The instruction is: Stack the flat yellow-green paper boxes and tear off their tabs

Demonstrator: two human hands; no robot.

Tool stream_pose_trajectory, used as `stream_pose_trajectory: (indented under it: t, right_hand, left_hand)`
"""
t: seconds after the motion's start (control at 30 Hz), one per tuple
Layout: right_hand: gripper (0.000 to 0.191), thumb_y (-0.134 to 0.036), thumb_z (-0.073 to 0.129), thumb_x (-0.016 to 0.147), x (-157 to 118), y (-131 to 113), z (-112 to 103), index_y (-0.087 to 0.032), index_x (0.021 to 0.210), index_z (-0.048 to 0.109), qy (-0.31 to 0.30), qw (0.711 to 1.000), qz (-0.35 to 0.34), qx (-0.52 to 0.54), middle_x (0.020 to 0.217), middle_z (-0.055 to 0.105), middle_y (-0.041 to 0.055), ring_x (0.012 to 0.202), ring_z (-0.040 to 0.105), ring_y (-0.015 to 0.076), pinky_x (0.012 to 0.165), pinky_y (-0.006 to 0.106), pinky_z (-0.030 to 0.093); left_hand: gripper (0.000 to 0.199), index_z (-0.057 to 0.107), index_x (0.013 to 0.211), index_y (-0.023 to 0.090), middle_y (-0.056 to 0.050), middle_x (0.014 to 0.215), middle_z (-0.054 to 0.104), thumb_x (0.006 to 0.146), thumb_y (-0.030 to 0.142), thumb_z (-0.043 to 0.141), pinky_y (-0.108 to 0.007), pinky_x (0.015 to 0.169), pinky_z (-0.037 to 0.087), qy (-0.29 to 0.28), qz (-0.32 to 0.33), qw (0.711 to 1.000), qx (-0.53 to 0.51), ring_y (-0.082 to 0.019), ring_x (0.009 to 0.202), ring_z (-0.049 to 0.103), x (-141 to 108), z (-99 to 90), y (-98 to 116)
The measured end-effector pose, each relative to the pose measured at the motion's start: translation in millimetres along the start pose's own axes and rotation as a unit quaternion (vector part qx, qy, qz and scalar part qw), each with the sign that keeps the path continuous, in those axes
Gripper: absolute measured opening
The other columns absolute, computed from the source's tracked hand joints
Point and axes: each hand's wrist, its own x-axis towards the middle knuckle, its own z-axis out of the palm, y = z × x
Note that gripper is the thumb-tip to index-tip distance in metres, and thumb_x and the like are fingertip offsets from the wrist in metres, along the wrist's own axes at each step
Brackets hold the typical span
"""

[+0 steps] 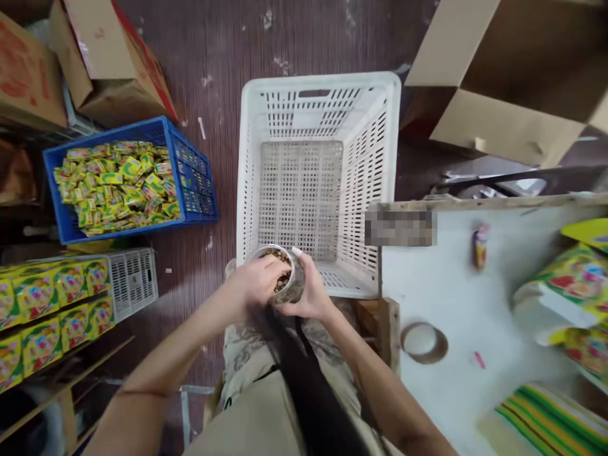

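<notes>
A clear round jar (295,288) with small brown pieces (284,278) inside is held over the near edge of a white plastic crate (319,82). My right hand (311,285) grips the jar from its right side, thumb near the rim. My left hand (259,278) reaches over the jar's left rim, its fingertips bunched among the brown pieces. Whether those fingertips pinch a piece is too small to tell. The crate stands upright on the floor in front of me, its slotted bottom visible.
At left, a blue crate (173,171) holds many small yellow packets, with yellow boxes (47,345) below it. Cardboard boxes (123,69) stand upper left; an open carton (503,120) is upper right. A white table (456,304) at right bears a round lid (419,339) and packs.
</notes>
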Motion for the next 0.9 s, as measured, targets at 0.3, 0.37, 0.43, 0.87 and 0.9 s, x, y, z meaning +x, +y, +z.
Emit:
stream_pose_trajectory:
  t: [0.3, 0.37, 0.43, 0.87, 0.9]
  right_hand:
    - [0.114, -0.043, 0.085, 0.054, -68.3, 12.8, 36.7, -0.021, 0.147, 0.023, 0.017, 0.999, 0.002, 0.034, 0.140, 0.042, 0.0149, 0.130, 0.044, 0.0335, 0.111, 0.050, 0.037]
    - [0.115, -0.044, 0.086, 0.051, -91.9, 17.9, 45.7, -0.020, 0.146, 0.025, 0.020, 0.997, 0.014, 0.068, 0.140, 0.044, 0.0147, 0.129, 0.045, 0.0332, 0.111, 0.049, 0.036]
    - [0.117, -0.047, 0.087, 0.048, -115.6, 24.5, 53.9, -0.019, 0.144, 0.027, 0.013, 0.994, 0.024, 0.104, 0.138, 0.046, 0.0145, 0.128, 0.047, 0.0329, 0.111, 0.048, 0.037]
    - [0.122, -0.042, 0.094, 0.033, -189.5, 54.5, 91.9, -0.020, 0.140, 0.040, -0.087, 0.976, 0.069, 0.190, 0.139, 0.051, 0.0110, 0.128, 0.048, 0.0307, 0.112, 0.044, 0.034]
    - [0.123, -0.041, 0.095, 0.032, -190.2, 54.5, 92.5, -0.021, 0.141, 0.040, -0.090, 0.975, 0.072, 0.188, 0.139, 0.051, 0.0105, 0.128, 0.049, 0.0306, 0.112, 0.044, 0.034]
  left_hand:
    - [0.012, 0.068, 0.089, 0.014, -0.011, 0.090, 0.071, 0.081, 0.016, 0.059, -0.030, 0.072, 0.049, -0.321, 0.061, 0.932, 0.155, -0.021, 0.078, 0.064, 4.5, 30.7, -5.4]
    - [0.007, 0.068, 0.082, 0.016, -0.010, 0.086, 0.071, 0.079, 0.017, 0.062, -0.030, 0.069, 0.048, -0.335, 0.071, 0.934, 0.106, -0.021, 0.073, 0.063, -7.9, 51.3, -1.0]
    - [0.004, 0.066, 0.074, 0.019, -0.006, 0.076, 0.070, 0.071, 0.019, 0.069, -0.028, 0.064, 0.046, -0.328, 0.056, 0.942, 0.030, -0.019, 0.063, 0.059, -23.5, 74.5, 2.4]
    - [0.024, 0.058, 0.048, 0.022, 0.002, 0.043, 0.047, 0.065, 0.035, 0.068, -0.026, 0.046, 0.032, -0.398, -0.103, 0.911, -0.021, -0.014, 0.040, 0.035, -108.0, 163.7, 8.8]
    - [0.021, 0.060, 0.050, 0.022, 0.002, 0.045, 0.049, 0.066, 0.035, 0.066, -0.027, 0.047, 0.034, -0.379, -0.105, 0.919, -0.027, -0.014, 0.041, 0.036, -111.5, 166.4, 6.5]
